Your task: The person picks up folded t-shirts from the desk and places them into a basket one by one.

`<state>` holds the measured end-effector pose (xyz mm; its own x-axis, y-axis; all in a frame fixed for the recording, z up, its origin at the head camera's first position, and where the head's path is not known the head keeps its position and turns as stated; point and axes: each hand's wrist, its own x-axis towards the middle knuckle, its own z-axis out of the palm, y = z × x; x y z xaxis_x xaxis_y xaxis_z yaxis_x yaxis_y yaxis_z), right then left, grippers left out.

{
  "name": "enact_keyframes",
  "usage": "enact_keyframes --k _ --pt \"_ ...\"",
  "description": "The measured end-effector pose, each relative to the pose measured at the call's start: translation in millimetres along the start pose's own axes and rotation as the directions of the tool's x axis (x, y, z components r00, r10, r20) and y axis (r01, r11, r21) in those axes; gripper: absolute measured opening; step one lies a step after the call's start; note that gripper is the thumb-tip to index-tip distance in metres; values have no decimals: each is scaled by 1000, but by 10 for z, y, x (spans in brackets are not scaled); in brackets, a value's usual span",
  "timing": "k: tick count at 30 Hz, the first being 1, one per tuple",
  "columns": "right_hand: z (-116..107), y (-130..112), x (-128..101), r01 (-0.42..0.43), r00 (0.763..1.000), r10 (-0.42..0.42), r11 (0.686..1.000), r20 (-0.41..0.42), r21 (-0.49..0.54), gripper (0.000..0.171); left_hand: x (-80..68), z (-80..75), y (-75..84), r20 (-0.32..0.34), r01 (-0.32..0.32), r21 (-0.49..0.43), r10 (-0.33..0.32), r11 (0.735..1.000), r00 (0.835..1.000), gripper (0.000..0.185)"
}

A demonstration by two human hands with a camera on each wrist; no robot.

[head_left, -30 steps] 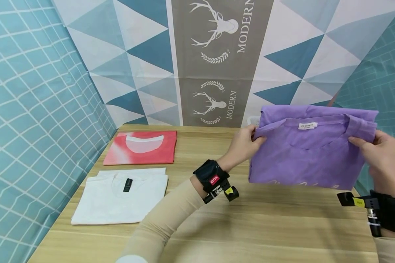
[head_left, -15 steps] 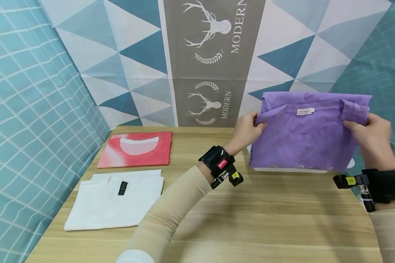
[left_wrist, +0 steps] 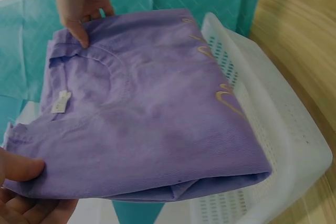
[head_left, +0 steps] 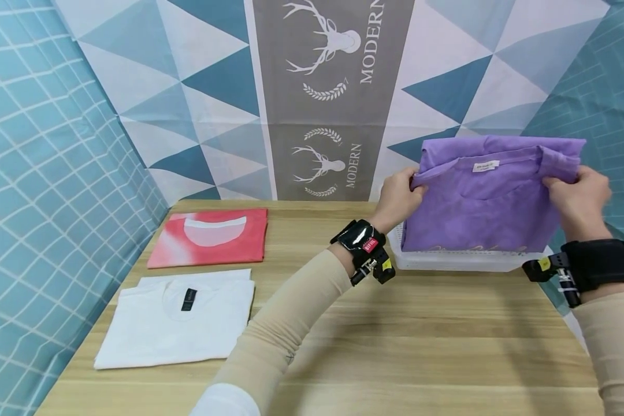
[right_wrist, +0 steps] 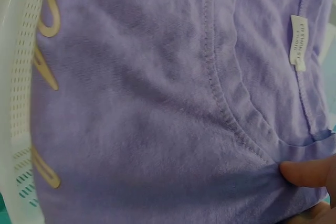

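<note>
While pinching purple shirt [head_left: 486, 202]: left hand [head_left: 397, 196], right hand [head_left: 577, 193].

Light is bright, even and soft, throwing only faint shadows on the desk [head_left: 395, 323]. The head view is sharp but bends at its edges. The left wrist view blurs toward its right border; the right wrist view is close and slightly soft.
</note>
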<state>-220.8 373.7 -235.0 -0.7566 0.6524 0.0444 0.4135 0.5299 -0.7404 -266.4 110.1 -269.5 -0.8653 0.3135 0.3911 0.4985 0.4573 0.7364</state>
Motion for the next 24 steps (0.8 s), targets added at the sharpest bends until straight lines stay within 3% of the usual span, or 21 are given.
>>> enact_keyframes --k 6,13,24 --pt "48 44 78 6 1000 -6 1000 -3 18 60 41 102 -62 -38 -11 65 13 998 999 26" --pt "158 116 182 25 999 -24 999 -27 28 57 73 259 -214 -83 -19 50 23 999 996 21" --pt "390 408 247 6 1000 -4 998 -25 70 53 -7 506 -397 -70 50 72 -45 996 997 23"
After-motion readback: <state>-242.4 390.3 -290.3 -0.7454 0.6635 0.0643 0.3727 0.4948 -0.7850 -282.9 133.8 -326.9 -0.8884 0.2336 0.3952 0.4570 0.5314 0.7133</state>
